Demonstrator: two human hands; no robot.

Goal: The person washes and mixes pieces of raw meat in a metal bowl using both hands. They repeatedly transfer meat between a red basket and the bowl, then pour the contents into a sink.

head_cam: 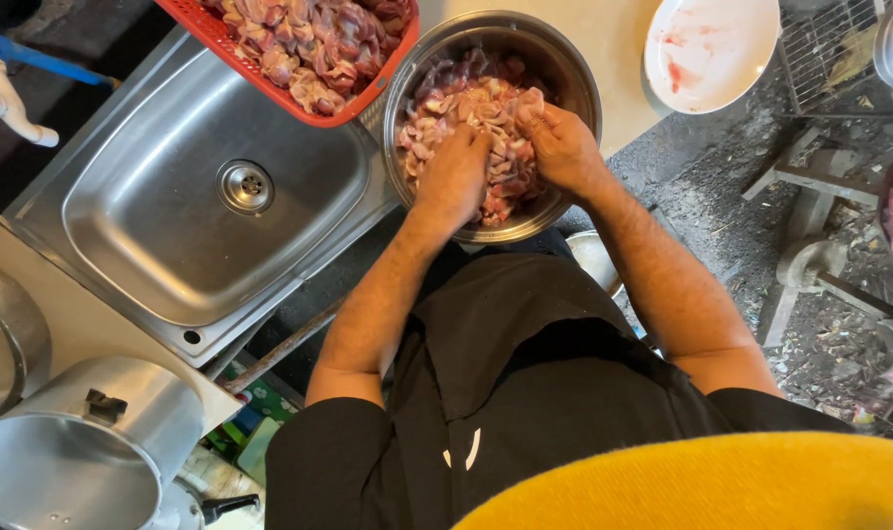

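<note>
Steel bowl: polished, glossy metal. Sink: brushed, satin metal. Basket: red plastic. Plate: smooth, glossy white.

There are two hands, one steel bowl, one red basket, one sink, one white plate.

Steel sink in pale counter, littered dark floor

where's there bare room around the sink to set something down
The steel sink basin is bare around its drain. A pale counter strip lies open between the round steel bowl of raw meat and the smeared white plate. Crowded: both hands fill the bowl, the red plastic basket overhangs the sink corner.
</note>
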